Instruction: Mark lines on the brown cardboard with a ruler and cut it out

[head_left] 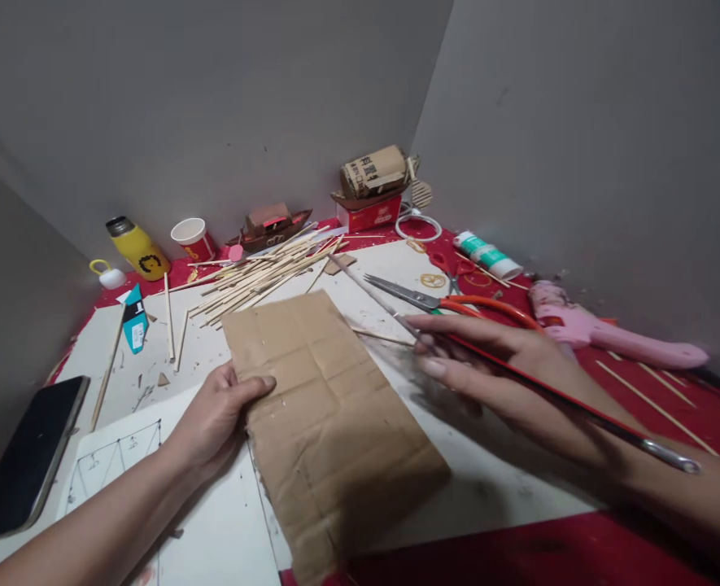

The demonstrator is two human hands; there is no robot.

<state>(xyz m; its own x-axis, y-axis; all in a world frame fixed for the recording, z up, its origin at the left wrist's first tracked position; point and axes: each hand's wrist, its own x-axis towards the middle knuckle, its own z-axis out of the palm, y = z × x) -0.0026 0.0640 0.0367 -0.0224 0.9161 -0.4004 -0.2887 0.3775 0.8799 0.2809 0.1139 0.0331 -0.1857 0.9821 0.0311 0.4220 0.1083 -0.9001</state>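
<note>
My left hand grips the left edge of a creased piece of brown cardboard, its thumb lying on top and its fingers behind the edge. The cardboard is tilted above a white sheet. In my right hand, to the right of the cardboard, a red-and-black pencil with a metal end is pinched between thumb and fingers. The pencil points away from me and its tip is hard to make out. Just beyond my right hand lie scissors with orange handles. Under my left forearm is a paper with a drawn diagram.
A pile of thin wooden sticks lies behind the cardboard. Farther back stand a yellow bottle, a paper cup, a small model boat and a larger one. A pink glue gun lies right, a phone left.
</note>
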